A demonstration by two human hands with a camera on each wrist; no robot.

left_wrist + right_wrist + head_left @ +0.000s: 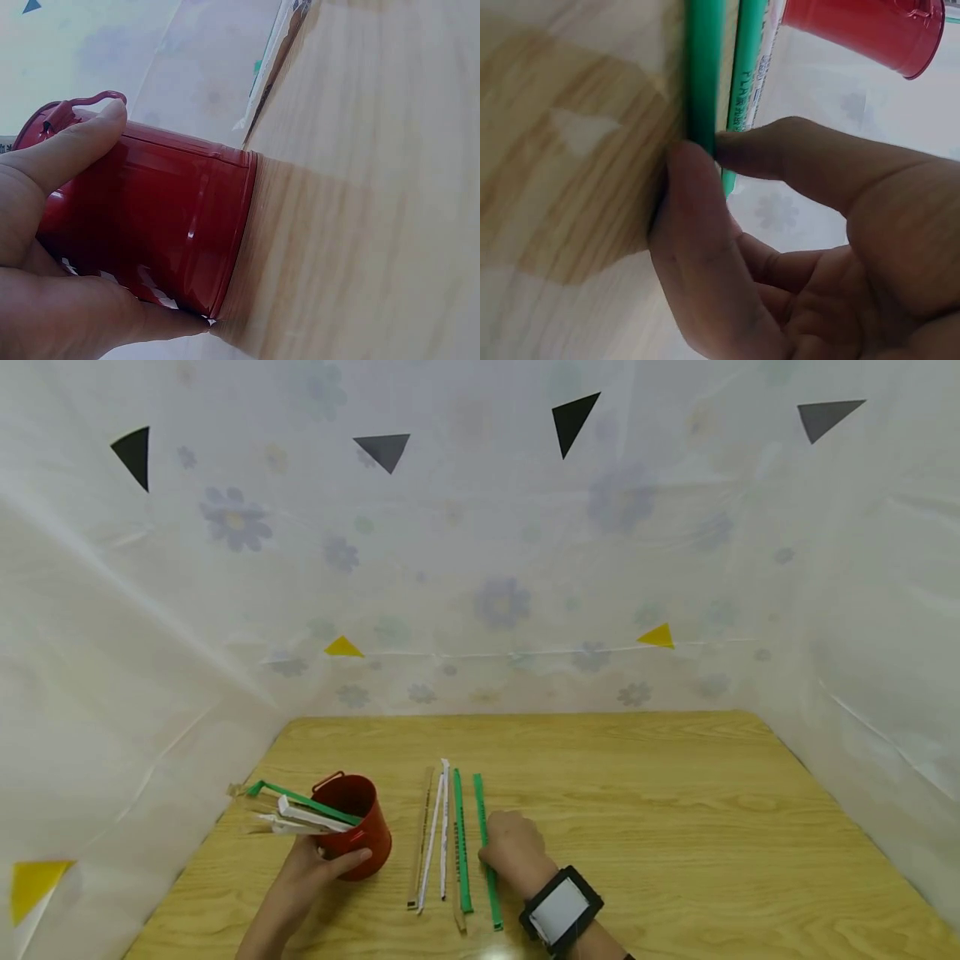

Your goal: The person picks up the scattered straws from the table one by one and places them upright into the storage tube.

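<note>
Pinches, w/ R grip [517, 852], a long slim green stick in printed wrapping [491, 885], far-R of the row, approx mid-length and from its R side. Runs far-to-near along the wood-grain counter [675, 827], near end angled a touch R, so roughly crosswise to the direction of the round red metal pail w/ small looped handle [377, 847]. Has that pail off to its L, w/ rest of row b/w: a second long green printed stick [460, 827], thin white paper-wrapped sticks [445, 827] and a flat brown paper-wrapped stick [420, 860], all pointing mostly the same way. Lies at R grip, well apart from L grip [303, 872]. Per R wrist cam, narrow hold: thumb one side, index other, just the stick's thickness b/w, close to the counter; can't tell if lifted at all. Spans the pail's body w/ L grip, fairly wide, thumb on near wall. Holds inside the pail a mixed bundle of green, white and brown sticks [311, 814], leaning out over L rim. Can't tell exact tilt of pail; base near or on counter per L wrist cam.
</note>
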